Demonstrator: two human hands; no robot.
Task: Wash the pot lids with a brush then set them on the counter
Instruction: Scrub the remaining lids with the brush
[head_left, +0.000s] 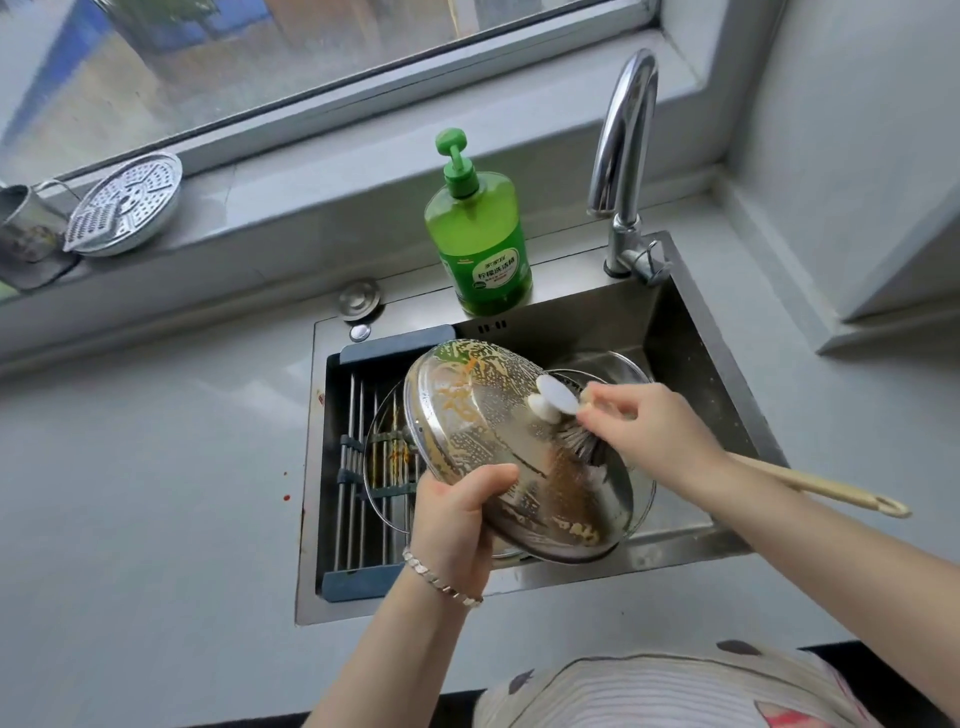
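Observation:
A steel pot lid (483, 415) with a white knob (553, 399) is tilted over the sink (691, 364), streaked with yellow-orange residue. My left hand (460, 512) grips its near rim. My right hand (652, 434) holds a wooden-handled brush (584, 441) whose dark bristles press on the lid beside the knob; the handle (831, 488) sticks out to the right. A glass lid (384, 457) lies beneath on the drying rack, and another glass lid (613, 366) shows behind in the basin.
A green dish soap bottle (480, 234) stands at the sink's back edge, left of the chrome faucet (623, 156). A rack (358, 467) spans the sink's left part. A perforated steamer plate (127, 202) leans on the windowsill. Grey counter (156, 467) surrounds the sink.

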